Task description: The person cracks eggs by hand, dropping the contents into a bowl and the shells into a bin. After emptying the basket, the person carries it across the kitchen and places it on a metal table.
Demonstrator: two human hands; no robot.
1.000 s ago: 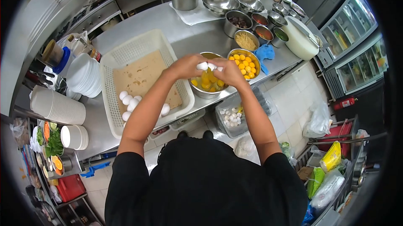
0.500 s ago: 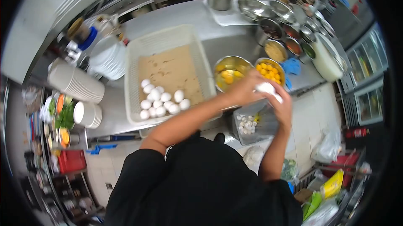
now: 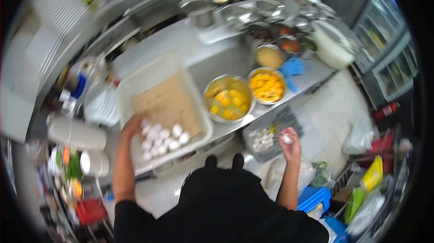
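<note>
My left hand (image 3: pixel 134 127) reaches into the pale plastic crate (image 3: pixel 199 103), at the left edge of a cluster of white eggs (image 3: pixel 163 141) lying on brown cardboard (image 3: pixel 165 103). Motion blurs its fingers, so what they touch is unclear. Near the grey bin (image 3: pixel 258 156), my right hand (image 3: pixel 290 142) has its fingers curled round a white egg or piece of shell (image 3: pixel 287 138). The bin holds white eggshells (image 3: pixel 263 139). Two metal bowls stand between my hands: one (image 3: pixel 228 99) with yolks in clear egg white, the other (image 3: pixel 267 86) full of yolks.
Stacked white plates (image 3: pixel 101 103) and containers (image 3: pixel 77 132) stand left of the crate. Metal bowls and pots (image 3: pixel 202 15) line the back. A blue cloth or glove (image 3: pixel 292 67) lies beside the yolk bowl. Clear bags (image 3: pixel 289 173) and shelves are at the lower right.
My hands, together over the bin and bowls before, are apart now. The left has moved into the crate; the right has moved lower with something white. More yolks show in the left bowl. The view has turned.
</note>
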